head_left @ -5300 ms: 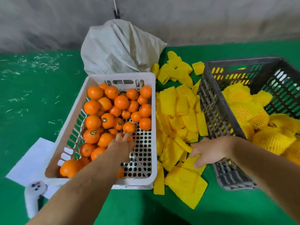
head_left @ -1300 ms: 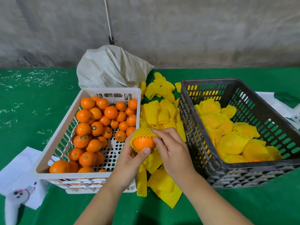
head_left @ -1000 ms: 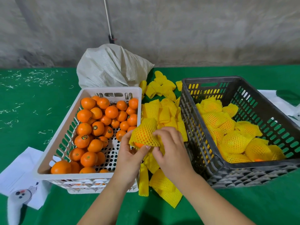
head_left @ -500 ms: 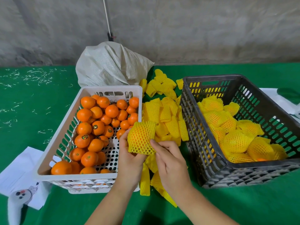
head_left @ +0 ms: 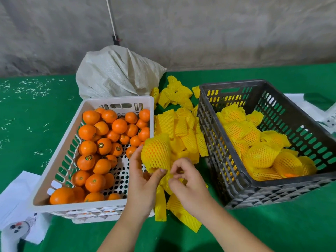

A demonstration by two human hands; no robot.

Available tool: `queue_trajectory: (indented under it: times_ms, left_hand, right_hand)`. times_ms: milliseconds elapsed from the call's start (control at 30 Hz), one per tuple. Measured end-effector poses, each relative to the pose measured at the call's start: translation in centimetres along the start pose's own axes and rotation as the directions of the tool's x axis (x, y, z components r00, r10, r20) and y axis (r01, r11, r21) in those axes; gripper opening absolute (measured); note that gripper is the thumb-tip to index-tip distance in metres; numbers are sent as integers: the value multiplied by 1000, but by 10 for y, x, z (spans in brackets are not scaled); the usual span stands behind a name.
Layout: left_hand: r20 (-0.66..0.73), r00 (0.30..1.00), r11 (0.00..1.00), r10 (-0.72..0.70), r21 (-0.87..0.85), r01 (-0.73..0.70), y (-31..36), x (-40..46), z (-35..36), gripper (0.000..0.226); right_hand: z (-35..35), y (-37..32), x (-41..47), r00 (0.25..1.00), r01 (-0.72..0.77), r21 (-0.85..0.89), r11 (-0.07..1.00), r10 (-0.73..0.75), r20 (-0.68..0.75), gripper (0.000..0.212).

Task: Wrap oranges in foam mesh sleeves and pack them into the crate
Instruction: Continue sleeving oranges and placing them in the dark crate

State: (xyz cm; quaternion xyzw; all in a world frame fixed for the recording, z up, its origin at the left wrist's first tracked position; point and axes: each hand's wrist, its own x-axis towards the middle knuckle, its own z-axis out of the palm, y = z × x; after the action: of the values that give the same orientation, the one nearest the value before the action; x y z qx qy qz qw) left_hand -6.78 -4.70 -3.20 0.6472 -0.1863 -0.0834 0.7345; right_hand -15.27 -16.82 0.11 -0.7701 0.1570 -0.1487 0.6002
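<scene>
My left hand holds an orange fully covered by a yellow foam mesh sleeve, thumb under its lower edge, above the gap between the two crates. My right hand hovers just right of it, fingers curled near the sleeve's bottom end, apparently holding nothing. A white crate on the left holds several bare oranges. The dark grey crate on the right holds several wrapped oranges.
Loose yellow sleeves lie heaped on the green cloth between the crates and under my hands. A white woven sack sits behind the white crate. White paper lies at the lower left, and more white material at the far right.
The sleeve has been pulled fully over the orange, hiding it. My right hand has slid down off the sleeve to below its lower end. My left hand keeps its hold.
</scene>
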Motion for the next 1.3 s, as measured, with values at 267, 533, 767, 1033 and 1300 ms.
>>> queue_trajectory:
  times_ms: [267,533,767,1033,1300]
  left_hand:
    - [366,918,854,155,417,-310,-4,5,11,91]
    - [336,942,675,-4,696,-246,-11,36,4,51]
    - [369,927,536,-58,795,-283,-13,36,10,62]
    - [330,942,708,-55,678,-197,-9,37,8,25]
    - [-53,933,931,-357,60,360,13,80,-24,20]
  right_hand:
    - [-7,-5,15,942,-294,474,830,336,-5,83]
    - [-176,-5,96,826,-136,368,920,310,-470,88]
    - [-244,22,138,620,-231,418,879,464,-633,57]
    - [-192,12,153,660,-143,436,888,414,-627,47]
    - [-110,35,178,976,212,-870,445,-138,167,31]
